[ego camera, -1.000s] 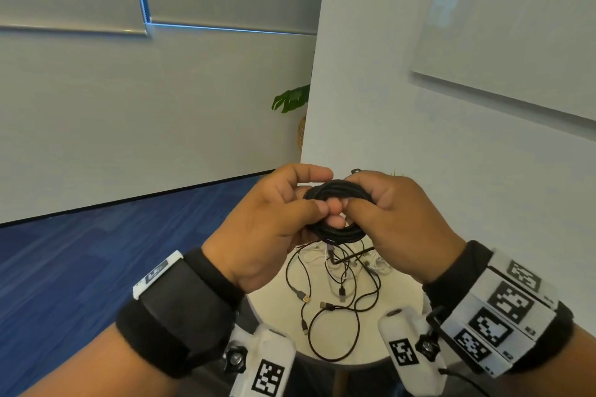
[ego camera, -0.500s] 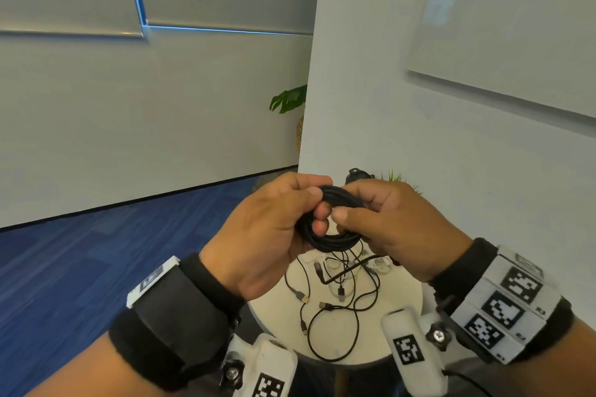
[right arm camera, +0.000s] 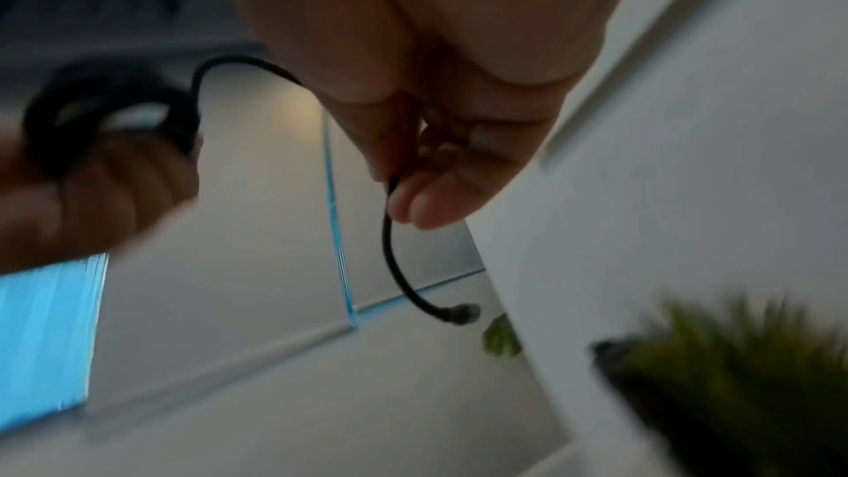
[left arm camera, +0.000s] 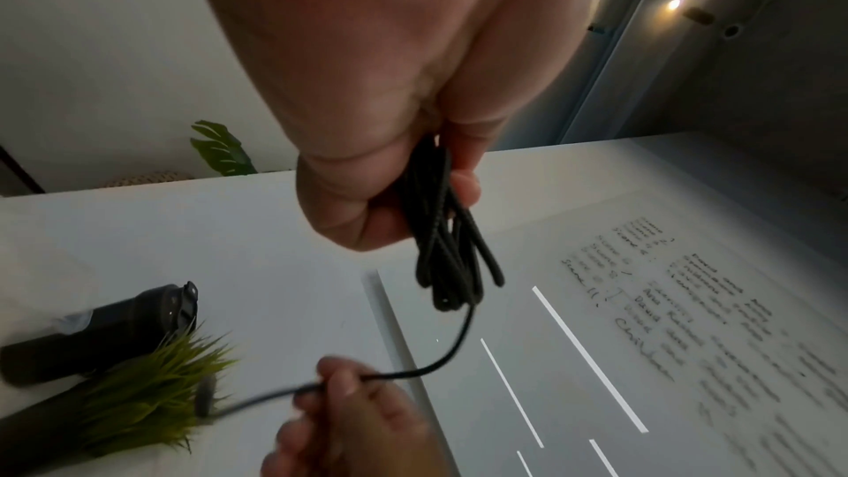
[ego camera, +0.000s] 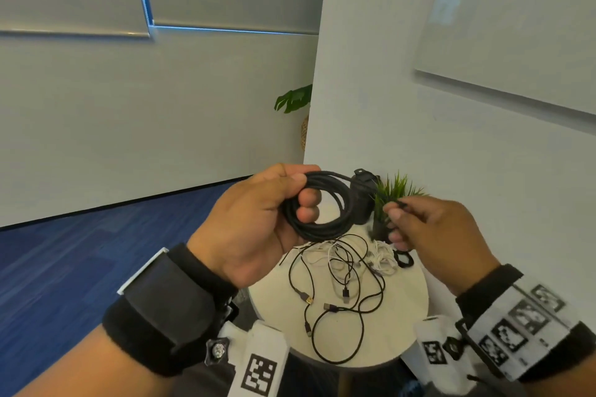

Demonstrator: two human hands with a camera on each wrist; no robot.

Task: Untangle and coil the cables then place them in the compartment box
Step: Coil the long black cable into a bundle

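A thick black cable is wound into a coil (ego camera: 325, 206) that my left hand (ego camera: 258, 222) grips above the round white table (ego camera: 400, 329), fingers through the loop. The same coil (left arm camera: 443, 249) hangs from my left fingers in the left wrist view. My right hand (ego camera: 429, 229) pinches the loose end of the cable (right arm camera: 390, 231) between thumb and fingers, off to the right of the coil. Its plug tip (right arm camera: 463, 312) sticks out past the fingers. On the table lies a tangle of thin black cables (ego camera: 342, 296) and white cables (ego camera: 377, 259). No compartment box is in view.
A dark bottle (ego camera: 362, 200) and a small green plant in a dark pot (ego camera: 392, 200) stand at the table's far edge against a white wall (ego camera: 419, 138). A small black ring (ego camera: 403, 258) lies near the plant. Blue carpet (ego camera: 64, 267) spreads to the left.
My hands have come apart: the right hand let go of the coil and drew the cable's free end out to the right, while the left hand kept holding the coil.
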